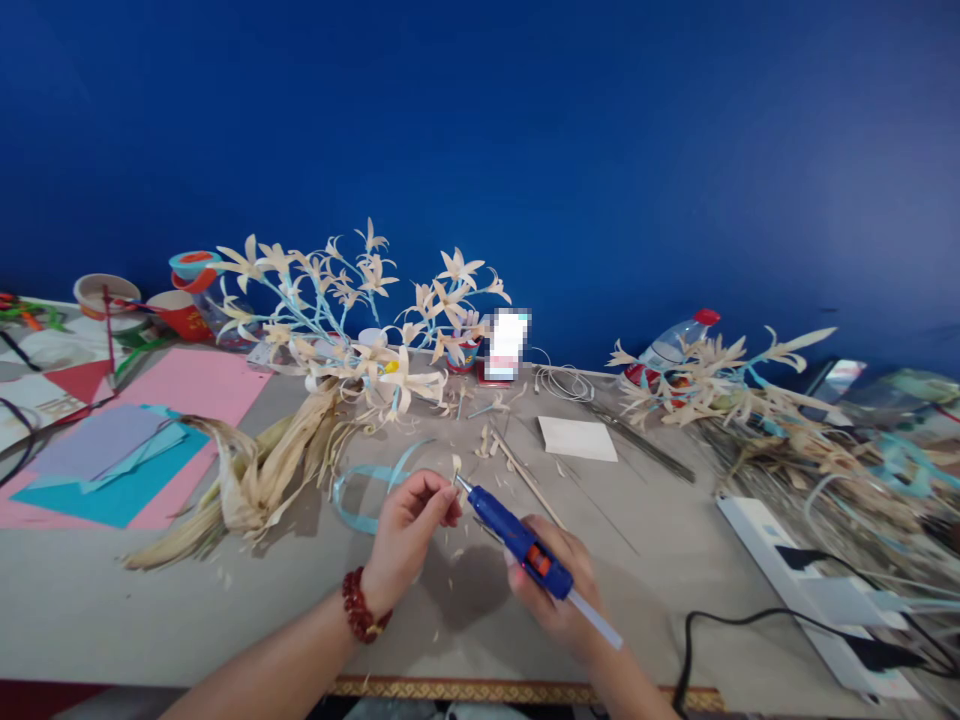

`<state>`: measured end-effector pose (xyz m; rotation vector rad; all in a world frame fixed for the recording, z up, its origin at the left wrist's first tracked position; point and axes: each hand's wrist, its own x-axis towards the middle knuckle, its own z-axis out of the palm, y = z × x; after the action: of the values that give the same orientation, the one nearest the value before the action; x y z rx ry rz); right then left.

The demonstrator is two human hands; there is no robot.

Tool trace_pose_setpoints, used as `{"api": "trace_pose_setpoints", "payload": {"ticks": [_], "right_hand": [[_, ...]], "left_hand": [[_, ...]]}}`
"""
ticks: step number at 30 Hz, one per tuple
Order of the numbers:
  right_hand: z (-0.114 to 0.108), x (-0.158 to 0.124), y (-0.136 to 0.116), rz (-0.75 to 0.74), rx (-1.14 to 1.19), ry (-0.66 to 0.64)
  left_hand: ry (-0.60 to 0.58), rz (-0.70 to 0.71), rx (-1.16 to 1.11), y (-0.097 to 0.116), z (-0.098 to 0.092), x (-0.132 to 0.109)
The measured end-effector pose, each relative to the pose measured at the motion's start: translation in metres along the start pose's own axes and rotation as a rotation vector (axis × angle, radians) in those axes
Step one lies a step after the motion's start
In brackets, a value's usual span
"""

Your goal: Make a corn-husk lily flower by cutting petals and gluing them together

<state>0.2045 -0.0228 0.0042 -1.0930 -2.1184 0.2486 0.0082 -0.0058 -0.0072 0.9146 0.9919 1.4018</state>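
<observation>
My right hand (559,585) is wrapped round a blue hot glue gun (517,535), with a white glue stick (596,618) jutting from its back end. The gun's metal nozzle points up and left, close to the fingertips of my left hand (412,520). Those fingers are pinched on a small pale piece (456,465) that shows just above them, by the nozzle. A red bead bracelet is on my left wrist. Behind my left hand, a light blue ribbon (361,522) lies looped on the table.
Pale husk flowers (405,382) on blue stems stand at the back. Dried husks (259,490) and coloured paper (112,500) lie left. A white card (577,438), a power strip (795,590) with black cables and more husk flowers (690,385) are on the right.
</observation>
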Motion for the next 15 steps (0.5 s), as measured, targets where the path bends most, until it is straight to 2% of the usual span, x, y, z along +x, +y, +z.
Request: {"api": "trace_pose_setpoints", "payload": {"ticks": [4,7,11,15], "right_hand": [[-0.001,0.003,0.002,0.001,-0.043,0.016],[-0.006,0.005,0.012,0.028,-0.115,0.026],[-0.023,0.006,0.047,0.075,-0.309,0.002],[-0.043,0.008,0.094,0.234,-0.616,-0.090]], "left_hand": [[-0.006,0.002,0.001,0.001,-0.001,-0.001],[-0.008,-0.010,-0.019,0.002,-0.001,-0.001],[0.023,-0.082,-0.139,0.003,-0.001,0.000],[0.059,-0.160,-0.283,0.001,-0.003,0.003]]}}
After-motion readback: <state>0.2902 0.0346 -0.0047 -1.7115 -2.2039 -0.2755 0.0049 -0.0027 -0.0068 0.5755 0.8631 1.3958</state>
